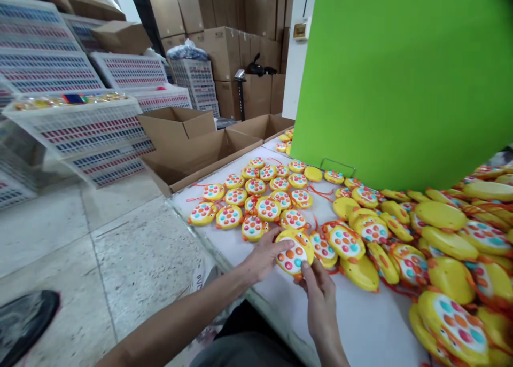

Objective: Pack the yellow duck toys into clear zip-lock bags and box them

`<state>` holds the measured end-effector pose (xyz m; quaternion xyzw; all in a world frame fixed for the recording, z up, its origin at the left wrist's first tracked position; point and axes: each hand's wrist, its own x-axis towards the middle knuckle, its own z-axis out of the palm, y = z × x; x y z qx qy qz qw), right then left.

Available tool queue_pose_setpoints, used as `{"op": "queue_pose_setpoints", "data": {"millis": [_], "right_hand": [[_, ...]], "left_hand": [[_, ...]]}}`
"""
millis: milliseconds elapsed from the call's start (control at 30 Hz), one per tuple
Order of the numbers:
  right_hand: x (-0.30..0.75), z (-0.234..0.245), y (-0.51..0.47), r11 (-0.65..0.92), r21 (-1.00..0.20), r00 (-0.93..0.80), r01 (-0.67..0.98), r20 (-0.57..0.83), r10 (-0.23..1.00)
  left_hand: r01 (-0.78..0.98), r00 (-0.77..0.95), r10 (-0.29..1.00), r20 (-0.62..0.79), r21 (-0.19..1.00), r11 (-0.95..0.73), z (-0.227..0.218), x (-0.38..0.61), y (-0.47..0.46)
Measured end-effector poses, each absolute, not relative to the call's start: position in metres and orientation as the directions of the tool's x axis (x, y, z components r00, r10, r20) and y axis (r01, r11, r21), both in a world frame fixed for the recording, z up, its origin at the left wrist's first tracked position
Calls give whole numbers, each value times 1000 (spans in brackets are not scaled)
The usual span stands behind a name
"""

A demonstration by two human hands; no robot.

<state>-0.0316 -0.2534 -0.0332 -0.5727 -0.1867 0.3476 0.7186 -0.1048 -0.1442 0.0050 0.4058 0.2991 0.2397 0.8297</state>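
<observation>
Between both hands I hold a yellow duck-shaped pop toy, its white face with coloured bubbles turned up toward me. My left hand grips its left side, thumb lying across the front. At its lower right edge, my right hand pinches it with the thumb on the front and fingers behind. Just beyond lie more of these toys, among them one in a spread group, mostly bubble side up. To the right rises a heap of the same toys, several showing plain yellow backs and orange-red cords.
A large green board stands on the white table behind the toys, with a wire stand at its foot. Open cardboard boxes adjoin the table's far left edge. White plastic crates and stacked cartons fill the background. A shoe is on the floor.
</observation>
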Motion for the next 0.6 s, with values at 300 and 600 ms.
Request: {"op": "queue_pose_setpoints", "data": {"millis": [300,600], "right_hand": [[-69,-18,-297,171,-982,704,-81,65,707],[-96,-2,-311,101,-972,551,-213,-34,834]], "left_hand": [[-231,732,678,-69,911,341,21,-164,-203],[-58,725,681,100,995,-85,31,-214,-212]]}}
